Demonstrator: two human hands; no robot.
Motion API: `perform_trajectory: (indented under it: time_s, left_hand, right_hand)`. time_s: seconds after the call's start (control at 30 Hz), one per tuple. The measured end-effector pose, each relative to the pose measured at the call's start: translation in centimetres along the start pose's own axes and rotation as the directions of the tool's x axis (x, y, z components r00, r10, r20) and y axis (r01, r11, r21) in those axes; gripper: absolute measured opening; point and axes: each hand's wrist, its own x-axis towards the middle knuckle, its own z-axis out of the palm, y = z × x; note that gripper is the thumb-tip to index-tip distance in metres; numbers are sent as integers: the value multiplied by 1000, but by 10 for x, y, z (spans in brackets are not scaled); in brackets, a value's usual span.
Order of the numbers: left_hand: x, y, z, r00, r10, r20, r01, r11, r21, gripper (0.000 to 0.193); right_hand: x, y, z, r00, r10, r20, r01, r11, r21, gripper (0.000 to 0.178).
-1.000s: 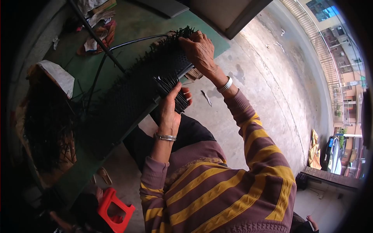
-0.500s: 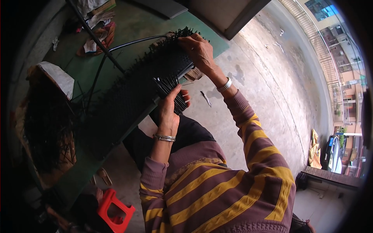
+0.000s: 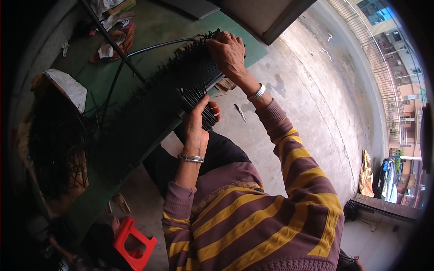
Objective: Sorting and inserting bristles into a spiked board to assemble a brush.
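Note:
My left hand (image 3: 197, 124) is closed around a bundle of thin black strips (image 3: 193, 95), their ends fanning out past the thumb over the near edge of a long black board. That perforated board (image 3: 192, 72) lies slantwise on a green table (image 3: 169, 25), and a bristly fringe (image 3: 178, 57) of black strips runs along its far edge. At the board's far right end, my right hand (image 3: 229, 54) is bent over the fringe with curled fingers. Whatever sits between those fingertips is hidden by the hand.
A box of tangled black strips (image 3: 56, 149) stands at the left. A dark pole (image 3: 113, 47) and a curved black tube (image 3: 158, 47) cross the table behind the board. Beside the table are a red stool (image 3: 122, 241) and another person's foot (image 3: 115, 224).
My right hand has shifted slightly left and turned, its knuckles now higher over the board's end. My left hand keeps its hold on the bundle, almost unmoved.

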Motion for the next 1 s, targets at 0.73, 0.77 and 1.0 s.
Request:
perform_trajectory:
  time_s: [0.73, 0.77, 1.0]
  left_hand:
    - [0, -11, 12, 1000, 8, -10, -8, 1000, 22, 17]
    - [0, -11, 12, 1000, 9, -12, -9, 1000, 22, 17]
    - [2, -11, 11, 999, 24, -22, -23, 999, 31, 18]
  right_hand:
    - [-3, 16, 8, 993, 27, 118, -32, 999, 43, 17]
    - [-7, 12, 5, 995, 37, 97, -37, 999, -4, 19]
    - [-29, -3, -70, 670, 85, 737, -603, 642, 474, 25]
